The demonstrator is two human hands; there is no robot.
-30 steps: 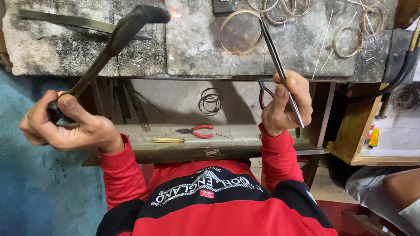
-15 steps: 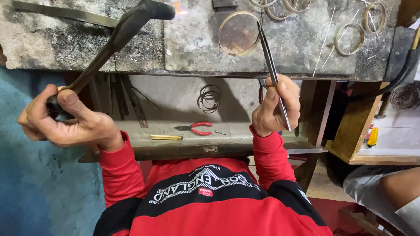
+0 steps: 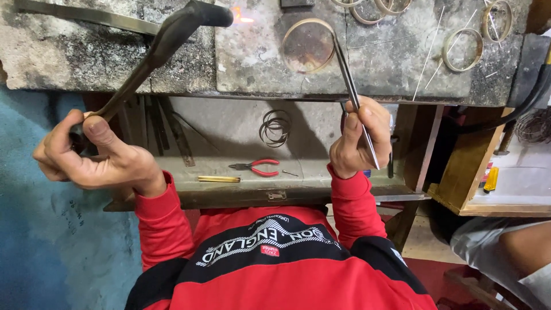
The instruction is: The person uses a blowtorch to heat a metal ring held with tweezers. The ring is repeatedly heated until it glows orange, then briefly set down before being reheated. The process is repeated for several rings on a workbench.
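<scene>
I note my right hand (image 3: 360,138) closed on tweezers (image 3: 349,86) slanting up-left to the ring (image 3: 308,45), nearer than my left hand (image 3: 94,152), closed on the torch (image 3: 166,40).

Left hand (image 3: 94,154) fisted, right hand (image 3: 360,138) pinching, both raised, red sleeves

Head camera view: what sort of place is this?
Probably a bangle maker's or jeweller's workshop: the left hand holds a lit blowtorch, the right hand tweezers at a metal ring.
</scene>
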